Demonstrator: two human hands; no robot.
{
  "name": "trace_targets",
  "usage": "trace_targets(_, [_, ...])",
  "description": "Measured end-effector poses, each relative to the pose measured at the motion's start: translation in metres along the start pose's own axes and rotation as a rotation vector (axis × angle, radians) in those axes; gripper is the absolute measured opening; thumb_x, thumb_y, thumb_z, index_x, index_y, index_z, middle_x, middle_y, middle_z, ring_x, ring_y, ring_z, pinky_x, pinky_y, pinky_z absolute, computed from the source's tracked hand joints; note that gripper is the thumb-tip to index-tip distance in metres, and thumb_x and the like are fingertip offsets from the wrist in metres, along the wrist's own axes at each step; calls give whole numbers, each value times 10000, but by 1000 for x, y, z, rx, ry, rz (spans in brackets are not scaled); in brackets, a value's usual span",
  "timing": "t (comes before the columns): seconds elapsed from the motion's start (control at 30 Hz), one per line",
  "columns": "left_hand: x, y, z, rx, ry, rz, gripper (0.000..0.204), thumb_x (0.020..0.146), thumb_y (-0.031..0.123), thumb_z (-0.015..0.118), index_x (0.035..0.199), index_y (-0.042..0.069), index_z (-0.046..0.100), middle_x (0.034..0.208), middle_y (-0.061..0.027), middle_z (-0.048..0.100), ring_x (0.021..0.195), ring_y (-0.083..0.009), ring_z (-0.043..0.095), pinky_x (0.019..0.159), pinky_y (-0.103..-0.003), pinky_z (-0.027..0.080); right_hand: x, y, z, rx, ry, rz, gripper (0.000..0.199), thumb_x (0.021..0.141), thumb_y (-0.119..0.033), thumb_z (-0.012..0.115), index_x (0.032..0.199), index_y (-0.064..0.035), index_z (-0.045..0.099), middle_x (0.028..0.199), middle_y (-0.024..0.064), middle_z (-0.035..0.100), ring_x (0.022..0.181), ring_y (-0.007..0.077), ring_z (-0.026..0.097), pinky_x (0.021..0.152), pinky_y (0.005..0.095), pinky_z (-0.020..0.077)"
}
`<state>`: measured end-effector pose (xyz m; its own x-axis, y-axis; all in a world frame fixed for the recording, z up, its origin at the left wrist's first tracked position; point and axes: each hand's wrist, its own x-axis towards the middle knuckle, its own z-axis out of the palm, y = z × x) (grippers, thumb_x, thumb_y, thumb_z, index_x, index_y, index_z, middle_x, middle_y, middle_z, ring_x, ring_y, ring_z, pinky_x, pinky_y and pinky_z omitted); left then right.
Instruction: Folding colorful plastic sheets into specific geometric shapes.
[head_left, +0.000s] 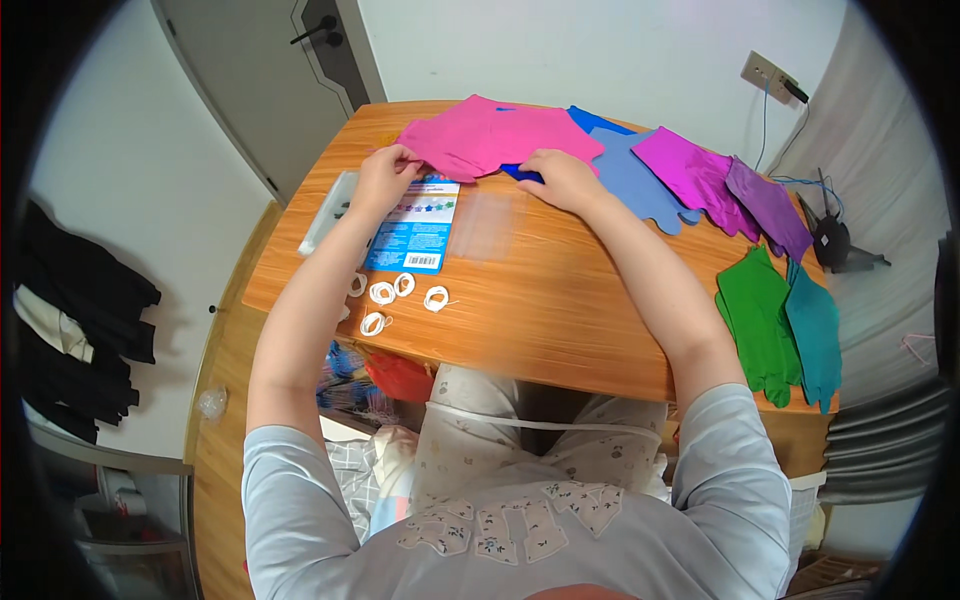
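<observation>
A pink cut-out sheet [500, 135] with a scalloped outline lies along the far side of the wooden table. My left hand [385, 182] is closed at its left corner, fingertips pinched together on the edge. Across from it, my right hand [565, 182] rests at the sheet's lower right edge. Its index finger and thumb are apart, beside a dark blue piece [516, 172] that shows from under the pink one. Between my hands are a blue-and-white printed card [412, 240] and a clear plastic sleeve [486, 228]. The right hand's other fingers are partly hidden.
Several coiled white cords [382, 293] lie near my left forearm. A clear plastic box [328, 215] stands left of the card. Grey-blue [640, 175], magenta [690, 175], purple [770, 205], green [762, 325] and teal [813, 330] cut-outs line the right side. A black device [832, 240] stands beyond.
</observation>
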<state>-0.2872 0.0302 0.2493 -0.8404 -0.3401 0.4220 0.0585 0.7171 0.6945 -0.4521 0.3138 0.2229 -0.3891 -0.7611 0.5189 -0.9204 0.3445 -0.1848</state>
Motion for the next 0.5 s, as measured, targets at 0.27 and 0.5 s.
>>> trace_targets(0.27, [7, -4, 15, 126, 74, 159, 138, 926, 61, 724, 1042, -14, 713, 988, -152, 742, 897, -240, 750, 808, -342, 592, 7, 43, -10, 548, 240, 574, 252, 937, -200, 733, 1060, 18, 765, 1039, 128, 772, 922, 232, 725, 825, 354, 554])
trace_targets(0.5, [26, -3, 34, 211, -84, 85, 228, 922, 223, 730, 1071, 50, 737, 1091, -148, 730, 999, -326, 720, 877, -417, 566, 4, 48, -10, 1168, 433, 680, 229, 885, -157, 817, 983, 47, 779, 953, 83, 762, 856, 128, 674, 779, 289, 533])
